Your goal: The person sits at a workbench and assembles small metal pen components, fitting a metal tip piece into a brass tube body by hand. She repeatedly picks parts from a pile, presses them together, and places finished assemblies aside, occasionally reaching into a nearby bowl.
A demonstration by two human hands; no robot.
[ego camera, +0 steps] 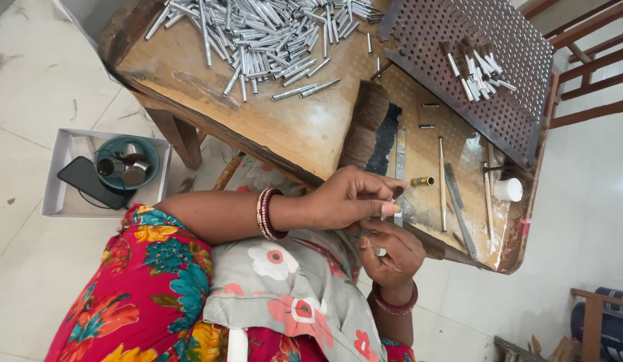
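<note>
- Looking down through the head camera, I see my left hand (355, 198) pinching a small thin piece at its fingertips, just over the near edge of the counter (285, 127); the piece is too small to identify.
- My right hand (390, 251) sits just beneath, fingers curled and touching the left; I cannot tell what it holds.
- A dark brush bundle (372, 127) lies just beyond the hands, a brass ferrule (422, 182) beside them.
- Silver metal tubes (264, 33) are heaped at the far end, near a perforated tray (512, 114).

Metal tubes (271, 37) on workbench (291, 127)
</note>
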